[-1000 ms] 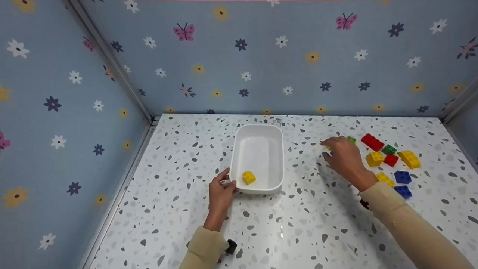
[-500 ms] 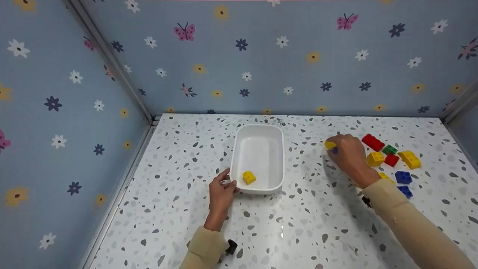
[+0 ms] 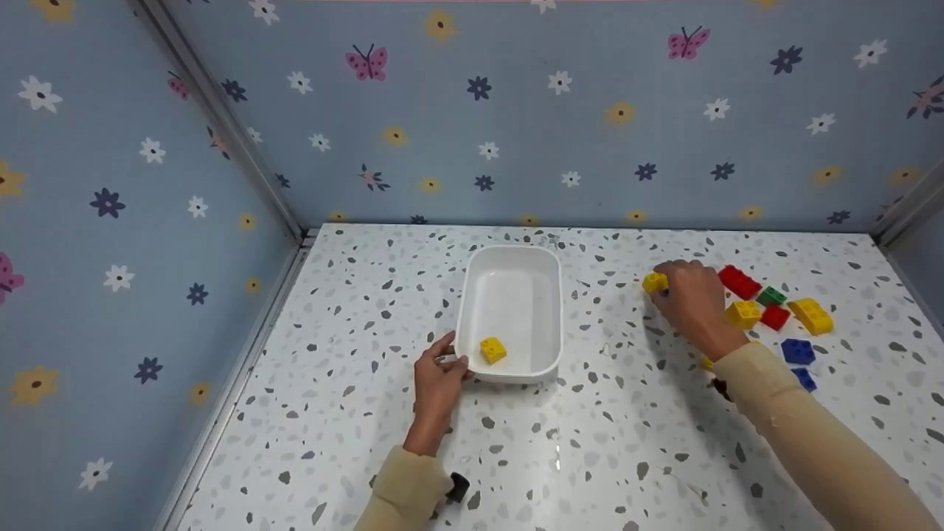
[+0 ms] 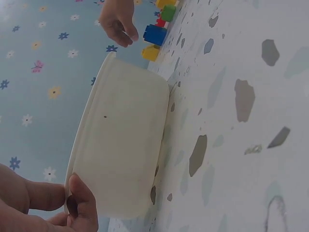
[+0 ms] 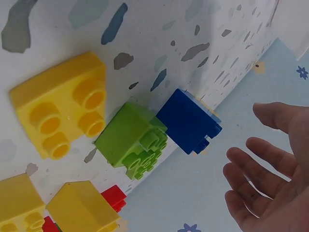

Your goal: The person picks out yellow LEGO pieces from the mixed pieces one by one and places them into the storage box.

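My left hand (image 3: pixel 436 380) pinches the near left rim of a white plastic tub (image 3: pixel 512 306) between thumb and fingers. Inside the tub, near that corner, lies a yellow toy brick (image 3: pixel 493 350). My right hand (image 3: pixel 693 302) hovers by the left end of a group of toy bricks. Beside its fingertips in the head view is another yellow brick (image 3: pixel 653 282), with a bit of blue under the fingers. The right wrist view shows the right fingers (image 5: pixel 258 176) spread loosely with nothing between them, near a blue brick (image 5: pixel 186 121) and a light green brick (image 5: pixel 130 135).
More bricks lie right of the right hand: a long red brick (image 3: pixel 739 282), a dark green brick (image 3: pixel 771 296), a curved yellow brick (image 3: pixel 810 316) and a blue brick (image 3: pixel 798 351). The speckled table (image 3: pixel 369 295) meets patterned walls at the back and left.
The right hand has shifted slightly right, leaving the yellow brick at its fingertips more visible and covering the light green one. The left hand and tub stay put.
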{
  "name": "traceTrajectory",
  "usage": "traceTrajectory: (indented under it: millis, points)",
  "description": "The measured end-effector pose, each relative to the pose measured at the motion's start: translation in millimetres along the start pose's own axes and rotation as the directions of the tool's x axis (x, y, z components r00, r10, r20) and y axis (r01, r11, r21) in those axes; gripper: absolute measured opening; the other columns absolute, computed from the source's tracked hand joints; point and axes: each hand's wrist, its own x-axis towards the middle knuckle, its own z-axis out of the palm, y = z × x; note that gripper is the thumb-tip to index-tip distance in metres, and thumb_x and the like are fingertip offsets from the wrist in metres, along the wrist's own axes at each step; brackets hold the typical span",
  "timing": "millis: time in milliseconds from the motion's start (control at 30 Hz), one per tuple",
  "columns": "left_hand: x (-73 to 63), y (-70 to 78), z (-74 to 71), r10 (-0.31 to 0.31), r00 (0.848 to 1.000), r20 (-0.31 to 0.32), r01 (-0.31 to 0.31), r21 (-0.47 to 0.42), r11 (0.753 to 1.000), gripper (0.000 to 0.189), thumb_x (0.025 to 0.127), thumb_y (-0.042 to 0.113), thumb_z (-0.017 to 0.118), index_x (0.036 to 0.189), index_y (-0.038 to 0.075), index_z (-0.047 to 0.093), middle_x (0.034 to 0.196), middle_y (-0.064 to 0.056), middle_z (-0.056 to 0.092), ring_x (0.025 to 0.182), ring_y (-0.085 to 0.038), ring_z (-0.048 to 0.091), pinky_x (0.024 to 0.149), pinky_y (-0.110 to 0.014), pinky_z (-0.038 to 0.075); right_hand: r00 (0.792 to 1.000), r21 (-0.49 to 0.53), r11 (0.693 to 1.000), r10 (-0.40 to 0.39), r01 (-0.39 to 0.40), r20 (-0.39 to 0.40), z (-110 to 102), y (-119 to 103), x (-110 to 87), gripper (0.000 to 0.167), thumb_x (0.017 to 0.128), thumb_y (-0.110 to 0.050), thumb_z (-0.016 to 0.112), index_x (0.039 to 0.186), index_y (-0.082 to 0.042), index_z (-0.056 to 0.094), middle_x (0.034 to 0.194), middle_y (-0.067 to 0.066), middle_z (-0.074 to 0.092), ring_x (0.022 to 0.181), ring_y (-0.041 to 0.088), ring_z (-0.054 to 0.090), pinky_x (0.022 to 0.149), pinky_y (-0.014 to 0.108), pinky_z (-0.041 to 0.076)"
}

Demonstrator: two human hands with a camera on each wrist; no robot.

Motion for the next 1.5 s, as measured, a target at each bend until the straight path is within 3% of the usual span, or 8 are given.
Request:
traceTrajectory:
  millis: [333,567,800,1500]
  points:
    - [2.1,1.2,1.1,-0.008,1.000,-0.002,0.008,0.016,1.000,0.050,0.101,-0.006,0.062,0.150,-0.004,0.054,0.126,-0.021,0.059,0.095,-0.023,0.067,0.079,-0.028,0.064,0.995,-0.050,0.998,0.047,-0.043,0.086,0,-1,9.3,0.046,0.090,-0.006,0.082,0.130,0.010,0.067,0.123,0.034,0.068,0.106,0.053,0.062,0.105,0.069,0.048]
    - [2.2,0.3,0.8,-0.012,1.000,0.000,0.012,-0.002,1.000,0.050,0.101,-0.008,0.061,0.150,-0.004,0.054,0.127,-0.022,0.059,0.091,-0.021,0.066,0.077,-0.027,0.064,0.994,-0.091,0.995,0.041,-0.032,0.099,5,2,12.5,0.045,0.090,-0.007,0.080,0.128,0.013,0.067,0.117,0.035,0.069,0.102,0.053,0.063,0.101,0.069,0.051]
    - [0.8,0.0,0.7,-0.018,1.000,0.000,0.018,0.005,1.000,0.050,0.101,-0.008,0.061,0.150,-0.004,0.054,0.127,-0.022,0.058,0.095,-0.026,0.067,0.079,-0.028,0.064,0.986,-0.117,0.992,0.067,-0.049,0.152,8,2,14.4,0.047,0.092,-0.009,0.079,0.132,0.012,0.064,0.120,0.035,0.067,0.107,0.054,0.061,0.106,0.069,0.048]
    - [0.1,-0.2,-0.3,-0.014,1.000,0.009,0.014,0.000,1.000,0.051,0.101,-0.008,0.061,0.150,-0.004,0.054,0.127,-0.021,0.058,0.097,-0.028,0.067,0.077,-0.026,0.063,0.976,-0.159,0.986,0.077,-0.045,0.205,14,0,19.8,0.033,0.095,-0.006,0.074,0.121,0.013,0.069,0.111,0.034,0.069,0.103,0.053,0.062,0.105,0.070,0.047]
